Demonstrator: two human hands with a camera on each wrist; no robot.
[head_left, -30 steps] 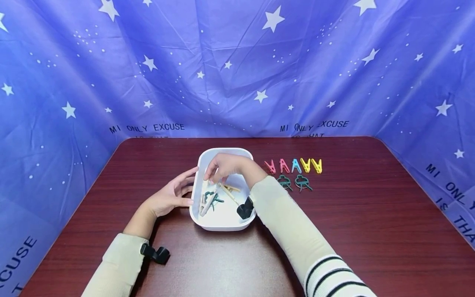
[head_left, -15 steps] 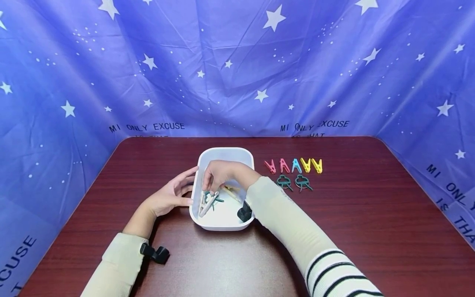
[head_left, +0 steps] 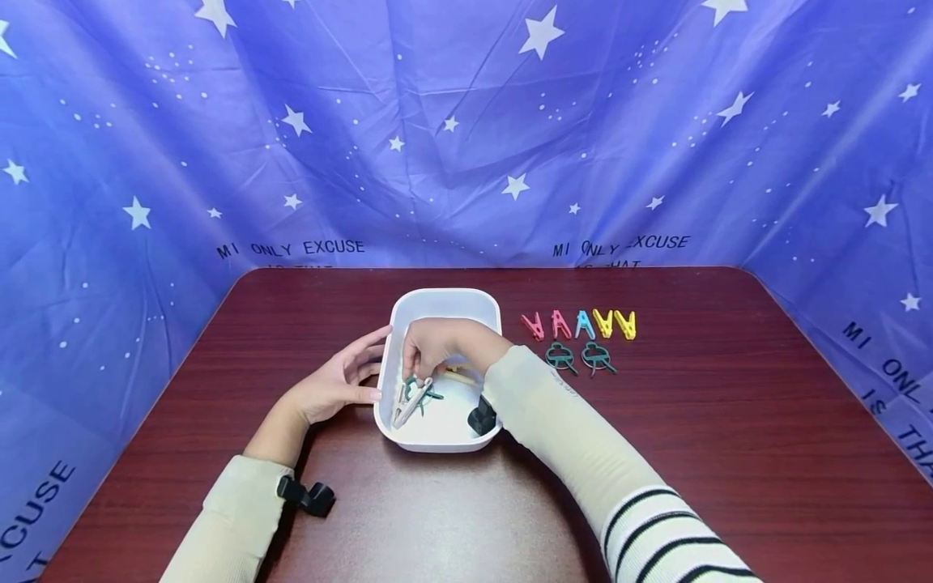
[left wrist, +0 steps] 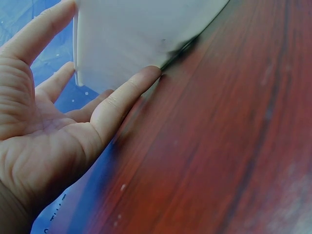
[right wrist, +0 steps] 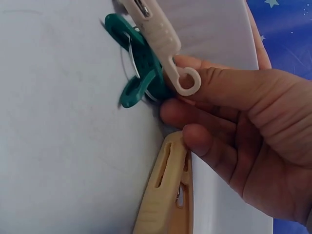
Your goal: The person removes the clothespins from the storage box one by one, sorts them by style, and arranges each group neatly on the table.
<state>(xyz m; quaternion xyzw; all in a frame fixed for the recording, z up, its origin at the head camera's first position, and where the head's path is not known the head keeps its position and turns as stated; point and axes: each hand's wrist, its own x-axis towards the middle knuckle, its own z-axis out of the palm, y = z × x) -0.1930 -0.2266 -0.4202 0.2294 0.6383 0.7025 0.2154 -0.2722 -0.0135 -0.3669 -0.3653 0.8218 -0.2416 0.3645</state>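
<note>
My left hand (head_left: 331,389) lies against the outer left wall of a white plastic tray (head_left: 437,448), fingers spread and fairly straight, fingertips at the wall. Inside the tray, my right hand (head_left: 437,344) reaches down with curled fingers and pinches a green ring-shaped clip (right wrist: 144,61) at its edge. Across that clip lies a pale beige clothespin (right wrist: 161,36), whose loop end overlaps my thumb and partly hides the grip. In the right wrist view, a yellowish clothespin (right wrist: 158,195) sits just below my fingertips.
Right of the tray stands a row of clothespins: a red one (head_left: 533,325), a pink one (head_left: 560,325), a blue one (head_left: 585,325) and yellow ones (head_left: 624,325). Two green ring clips (head_left: 596,357) lie in front of them. A starry blue curtain (head_left: 466,162) hangs behind the table.
My right hand has lowered toward the near left of the tray, from the pale clothespins to the green clip. My left hand stays at the tray wall.
</note>
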